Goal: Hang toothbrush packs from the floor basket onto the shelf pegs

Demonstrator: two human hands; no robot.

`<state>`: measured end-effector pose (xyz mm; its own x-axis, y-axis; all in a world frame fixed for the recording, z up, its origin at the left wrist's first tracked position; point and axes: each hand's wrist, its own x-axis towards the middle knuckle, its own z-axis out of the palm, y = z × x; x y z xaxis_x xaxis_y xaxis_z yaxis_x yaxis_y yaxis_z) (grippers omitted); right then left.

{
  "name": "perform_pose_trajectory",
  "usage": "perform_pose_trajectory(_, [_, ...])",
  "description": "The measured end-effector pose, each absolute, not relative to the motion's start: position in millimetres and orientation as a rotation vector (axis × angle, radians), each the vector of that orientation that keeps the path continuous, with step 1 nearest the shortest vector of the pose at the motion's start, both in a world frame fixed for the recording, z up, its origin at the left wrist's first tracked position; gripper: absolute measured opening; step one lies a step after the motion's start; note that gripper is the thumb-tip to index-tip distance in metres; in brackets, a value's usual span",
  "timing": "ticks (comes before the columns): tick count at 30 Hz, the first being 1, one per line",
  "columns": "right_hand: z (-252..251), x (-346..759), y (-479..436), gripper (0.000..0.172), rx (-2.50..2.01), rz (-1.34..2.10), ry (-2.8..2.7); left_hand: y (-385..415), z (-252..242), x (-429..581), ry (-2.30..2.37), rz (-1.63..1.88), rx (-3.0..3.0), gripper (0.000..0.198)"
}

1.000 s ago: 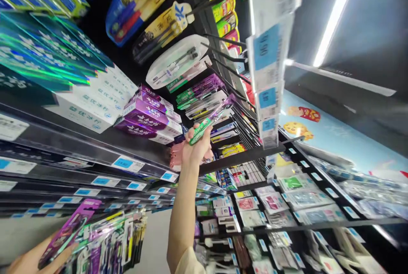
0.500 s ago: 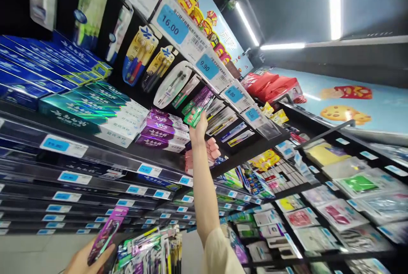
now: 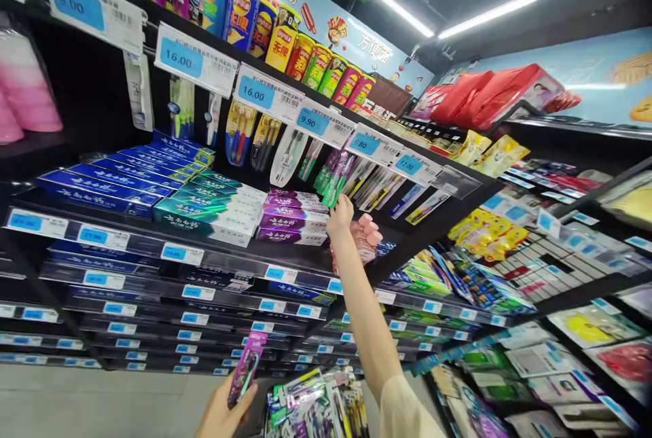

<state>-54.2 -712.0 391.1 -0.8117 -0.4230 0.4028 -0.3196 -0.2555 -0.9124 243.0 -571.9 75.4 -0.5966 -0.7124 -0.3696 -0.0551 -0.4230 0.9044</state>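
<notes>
My left hand (image 3: 227,407), low in the view, is closed round a purple toothbrush pack (image 3: 248,367) held tilted upright. Stretched up to the shelf, my right hand (image 3: 339,216) pinches the lower end of a green-and-purple toothbrush pack (image 3: 333,176) among the packs hanging under the price tags. Other hanging packs flank it: a white oval toothbrush pack (image 3: 288,155) to the left and dark slim packs (image 3: 374,183) to the right. Below my hands, a container whose sides I cannot make out is full of mixed toothbrush packs (image 3: 310,404).
Stacked toothpaste boxes, blue (image 3: 117,180), teal (image 3: 208,207) and purple (image 3: 293,217), fill the shelf left of my right hand. A pink item (image 3: 364,238) stands under my right wrist. Chip cans (image 3: 282,34) line the shelf above. Price-tagged shelves (image 3: 196,292) continue below.
The view has swung left and drawn back, showing more shelf on the left. My right hand still grips the hanging pack's lower end, and my left hand keeps its purple pack.
</notes>
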Motion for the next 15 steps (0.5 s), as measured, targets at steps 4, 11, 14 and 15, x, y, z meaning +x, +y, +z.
perform_pose_trajectory(4, [388, -53, -721, 0.039, -0.728, -2.458, 1.81, -570, 77, 243, -1.354, -2.013, 1.035, 0.07])
perform_pose_trajectory(11, [381, 3, -651, 0.037, -1.175, -2.271, 1.514, -578, 117, 241, -1.149, -2.137, 0.877, 0.074])
perform_pose_trajectory(14, [382, 21, -610, 0.024, -1.481, -1.88, 1.621, -585, 141, 241, -1.056, -2.151, 0.789, 0.071])
perform_pose_trajectory(15, [382, 25, -598, 0.022, -1.59, -1.677, 1.662, -588, 150, 241, -1.016, -2.154, 0.758, 0.069])
